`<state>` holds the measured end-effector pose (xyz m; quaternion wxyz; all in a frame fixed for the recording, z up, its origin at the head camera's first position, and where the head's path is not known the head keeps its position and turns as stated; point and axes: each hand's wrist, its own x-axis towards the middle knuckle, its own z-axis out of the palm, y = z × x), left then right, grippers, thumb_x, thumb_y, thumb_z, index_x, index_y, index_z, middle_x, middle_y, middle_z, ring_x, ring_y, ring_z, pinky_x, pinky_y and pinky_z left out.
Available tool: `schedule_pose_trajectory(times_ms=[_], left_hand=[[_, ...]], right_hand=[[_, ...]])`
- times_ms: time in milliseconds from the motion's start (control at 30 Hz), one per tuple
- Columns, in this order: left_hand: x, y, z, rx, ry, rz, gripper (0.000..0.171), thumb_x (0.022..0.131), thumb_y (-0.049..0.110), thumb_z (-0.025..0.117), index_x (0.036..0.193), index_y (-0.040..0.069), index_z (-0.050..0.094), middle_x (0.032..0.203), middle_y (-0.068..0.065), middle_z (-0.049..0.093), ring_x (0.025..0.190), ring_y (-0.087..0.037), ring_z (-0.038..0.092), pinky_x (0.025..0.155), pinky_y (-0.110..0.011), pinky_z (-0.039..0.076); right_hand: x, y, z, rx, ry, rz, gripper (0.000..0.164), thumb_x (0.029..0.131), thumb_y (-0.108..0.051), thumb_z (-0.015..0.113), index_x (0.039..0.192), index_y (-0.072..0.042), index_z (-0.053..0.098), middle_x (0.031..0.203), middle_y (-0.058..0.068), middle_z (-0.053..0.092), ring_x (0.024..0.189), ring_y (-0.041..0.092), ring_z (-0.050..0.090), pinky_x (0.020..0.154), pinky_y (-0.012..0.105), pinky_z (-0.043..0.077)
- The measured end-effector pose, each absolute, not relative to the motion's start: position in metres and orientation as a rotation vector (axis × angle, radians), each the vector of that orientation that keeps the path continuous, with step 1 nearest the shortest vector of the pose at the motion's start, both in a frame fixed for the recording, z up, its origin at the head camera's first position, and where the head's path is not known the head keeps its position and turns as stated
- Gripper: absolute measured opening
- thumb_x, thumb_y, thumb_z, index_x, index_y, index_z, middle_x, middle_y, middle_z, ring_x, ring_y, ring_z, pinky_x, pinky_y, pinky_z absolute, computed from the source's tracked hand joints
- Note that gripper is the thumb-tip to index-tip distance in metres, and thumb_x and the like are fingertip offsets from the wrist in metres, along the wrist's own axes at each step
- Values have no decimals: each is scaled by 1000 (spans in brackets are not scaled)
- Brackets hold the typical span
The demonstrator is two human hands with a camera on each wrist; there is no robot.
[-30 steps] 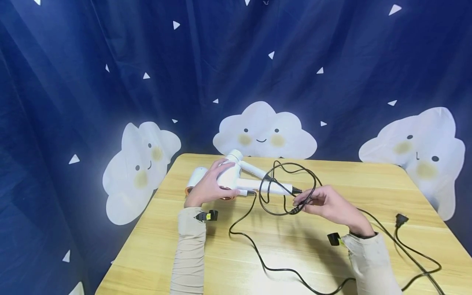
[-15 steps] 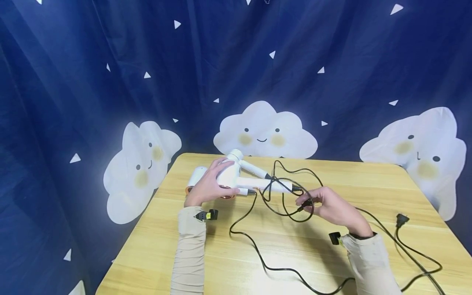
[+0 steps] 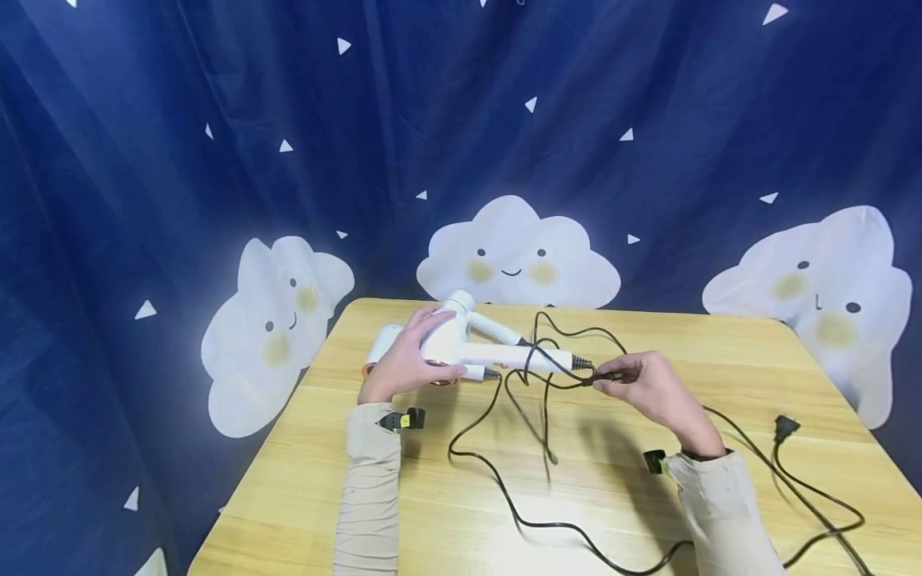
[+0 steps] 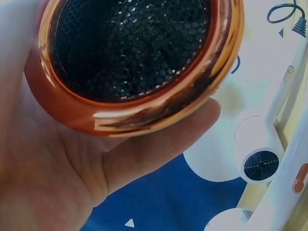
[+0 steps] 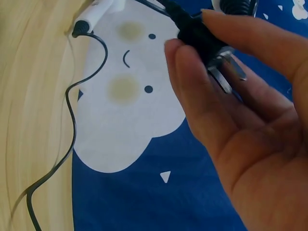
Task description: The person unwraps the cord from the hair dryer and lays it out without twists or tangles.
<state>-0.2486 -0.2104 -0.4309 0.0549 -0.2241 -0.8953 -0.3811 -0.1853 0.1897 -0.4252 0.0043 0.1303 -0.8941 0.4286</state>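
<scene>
My left hand (image 3: 403, 364) grips the head of a white hair dryer (image 3: 519, 358), whose handle points right. Its copper-coloured rim (image 4: 120, 115) and dark mesh fill much of the left wrist view, with the fingers curved round the head. Near the handle's cord end, my right hand (image 3: 648, 388) pinches a black plug (image 5: 199, 41) between thumb and fingers; its two metal prongs point toward the palm. From the plug, black cord (image 3: 555, 382) runs left in loose loops across the handle, and one strand hangs down in front.
A second white dryer (image 3: 386, 340) lies at the left, partly hidden by my hand. Behind is a third dryer (image 3: 497, 328). Black cord (image 3: 533, 526) winds along the front of the wooden table (image 3: 461, 496). Another plug (image 3: 785, 428) lies at the right. A blue curtain (image 3: 461, 160) hangs behind.
The round cord loop near my right hand has come apart, and a strand now hangs below the handle. My right hand has shifted slightly up and right with the plug. The left hand stays put.
</scene>
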Motion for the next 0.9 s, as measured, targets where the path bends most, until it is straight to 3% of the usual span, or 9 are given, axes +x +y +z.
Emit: schedule_pose_trajectory(times_ms=[133, 367, 733, 900], left_hand=[[-248, -210, -430, -683, -2722, -1151, 94, 70, 51, 92, 152, 33, 50, 164, 5, 36, 139, -29, 48, 108, -54, 45], [-246, -209, -428, -688, -2718, -1162, 95, 70, 50, 92, 152, 34, 49, 165, 3, 35, 140, -30, 48, 109, -55, 44], [-243, -206, -424, -725, -2719, -1191, 94, 68, 52, 92, 151, 34, 51, 165, 7, 34, 143, -31, 46, 114, -56, 41], [-244, -204, -425, -751, -2721, -1204, 94, 68, 51, 93, 151, 35, 51, 164, 8, 35, 143, -29, 45, 115, -55, 41]], right_hand=[[-187, 192, -427, 282, -2784, 1317, 18, 90, -21, 81, 101, -8, 81, 98, 11, 81, 80, 8, 71, 69, 23, 55], [-187, 193, -428, 111, -2679, 1357, 32, 89, -35, 82, 100, -5, 81, 94, 12, 81, 77, 4, 71, 69, 23, 54], [-191, 188, -436, -57, -2357, 1579, 36, 89, -32, 82, 97, 2, 78, 72, -7, 79, 68, 2, 75, 53, 22, 50], [-195, 183, -440, -97, -2181, 1651, 33, 88, -29, 84, 97, 2, 79, 74, -8, 79, 68, 4, 76, 58, 16, 54]])
